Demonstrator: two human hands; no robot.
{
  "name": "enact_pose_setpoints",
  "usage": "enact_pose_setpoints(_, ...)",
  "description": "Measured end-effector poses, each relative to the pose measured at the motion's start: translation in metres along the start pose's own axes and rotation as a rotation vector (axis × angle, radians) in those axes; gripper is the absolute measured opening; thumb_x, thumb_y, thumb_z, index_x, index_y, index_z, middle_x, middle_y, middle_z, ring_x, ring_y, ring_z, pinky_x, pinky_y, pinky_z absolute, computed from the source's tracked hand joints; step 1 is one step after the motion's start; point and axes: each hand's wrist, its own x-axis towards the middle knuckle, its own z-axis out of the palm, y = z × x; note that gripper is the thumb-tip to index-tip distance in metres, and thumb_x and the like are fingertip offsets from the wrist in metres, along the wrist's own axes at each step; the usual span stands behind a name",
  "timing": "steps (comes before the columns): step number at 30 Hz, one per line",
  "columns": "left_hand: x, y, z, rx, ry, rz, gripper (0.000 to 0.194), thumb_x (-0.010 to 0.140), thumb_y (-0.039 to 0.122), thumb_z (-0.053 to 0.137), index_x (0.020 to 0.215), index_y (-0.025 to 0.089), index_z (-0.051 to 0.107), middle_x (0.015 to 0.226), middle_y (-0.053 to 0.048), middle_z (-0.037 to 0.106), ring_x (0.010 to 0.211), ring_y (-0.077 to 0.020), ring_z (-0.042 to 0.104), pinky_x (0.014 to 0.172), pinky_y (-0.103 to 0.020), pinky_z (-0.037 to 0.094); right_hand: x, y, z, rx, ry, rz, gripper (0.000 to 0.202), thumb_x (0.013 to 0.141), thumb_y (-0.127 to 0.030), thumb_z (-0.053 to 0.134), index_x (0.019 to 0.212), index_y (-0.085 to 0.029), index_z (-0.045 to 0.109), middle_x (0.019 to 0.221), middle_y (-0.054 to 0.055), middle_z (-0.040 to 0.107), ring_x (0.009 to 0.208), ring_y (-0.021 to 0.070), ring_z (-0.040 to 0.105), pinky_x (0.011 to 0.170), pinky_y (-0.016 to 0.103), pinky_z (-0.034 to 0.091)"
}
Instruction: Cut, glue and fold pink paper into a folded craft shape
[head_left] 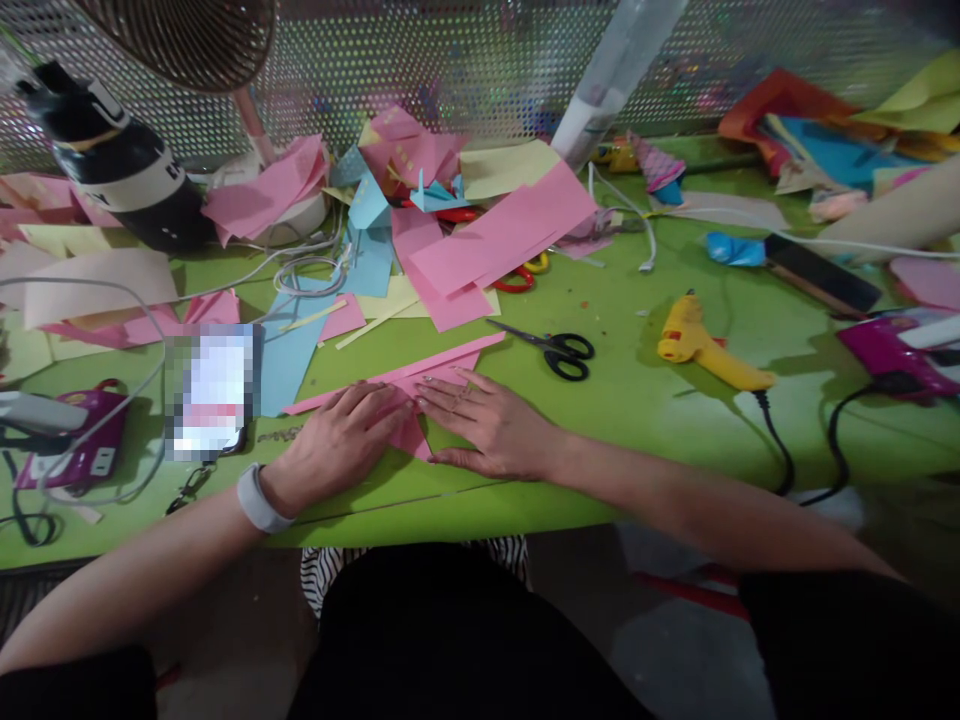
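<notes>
A folded pink paper (411, 436) lies on the green table in front of me, with a narrow folded strip along its far edge. Flat on its left side rests my left hand (341, 435), fingers together and pressing down. My right hand (487, 420) lies on the right side with fingers stretched out and the thumb apart. The fingertips of both hands almost meet over the middle, hiding part of the sheet. Just beyond my right hand, black-handled scissors (566, 353) point their blades toward the paper's far right corner.
A phone (214, 390) and a light blue sheet (291, 345) are left of the paper. Loose pink sheets (510, 230) pile up behind. At right lies a yellow glue gun (709, 350) with a black cord. A black bottle (124, 165) and power strips (82, 440) flank the table.
</notes>
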Motion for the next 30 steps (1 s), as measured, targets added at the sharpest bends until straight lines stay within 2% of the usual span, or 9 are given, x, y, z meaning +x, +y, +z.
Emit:
enact_pose_setpoints(9, -0.0005, -0.0005, 0.0006, -0.008, -0.002, 0.003, 0.041, 0.091, 0.01, 0.049, 0.132, 0.01, 0.052, 0.127, -0.016, 0.062, 0.117, -0.0291, 0.057, 0.095, -0.046, 0.053, 0.0017, 0.0018, 0.0006, -0.066, -0.01, 0.0, 0.058, 0.1, -0.051, 0.042, 0.14, -0.009, 0.052, 0.145, 0.015, 0.051, 0.138, 0.0264, 0.046, 0.117, 0.051, 0.035)
enact_pose_setpoints(22, -0.0006, -0.0006, 0.0003, -0.009, -0.039, -0.006, 0.043, 0.092, 0.011, 0.048, 0.134, 0.013, 0.051, 0.128, -0.015, 0.062, 0.118, -0.0281, 0.057, 0.097, -0.044, 0.052, 0.0014, 0.0035, 0.0024, -0.014, 0.006, -0.005, 0.059, 0.098, -0.047, 0.049, 0.141, -0.007, 0.05, 0.145, 0.018, 0.05, 0.139, 0.0292, 0.045, 0.117, 0.054, 0.034)
enact_pose_setpoints(26, -0.0004, -0.0008, 0.0011, -0.023, -0.03, -0.012, 0.041, 0.092, 0.011, 0.047, 0.133, 0.012, 0.052, 0.126, -0.016, 0.062, 0.117, -0.028, 0.058, 0.096, -0.045, 0.053, 0.0017, 0.0037, 0.0018, 0.001, -0.002, 0.008, 0.059, 0.098, -0.047, 0.05, 0.144, -0.011, 0.047, 0.146, 0.016, 0.049, 0.14, 0.028, 0.044, 0.118, 0.054, 0.033)
enact_pose_setpoints(30, 0.0001, -0.0003, 0.0008, -0.021, -0.014, -0.004, 0.041, 0.091, 0.01, 0.047, 0.132, 0.012, 0.053, 0.126, -0.016, 0.062, 0.117, -0.0283, 0.058, 0.095, -0.044, 0.053, 0.0018, 0.0038, 0.0023, -0.004, -0.006, 0.013, 0.059, 0.098, -0.048, 0.049, 0.143, -0.01, 0.048, 0.146, 0.016, 0.049, 0.141, 0.028, 0.042, 0.117, 0.053, 0.034)
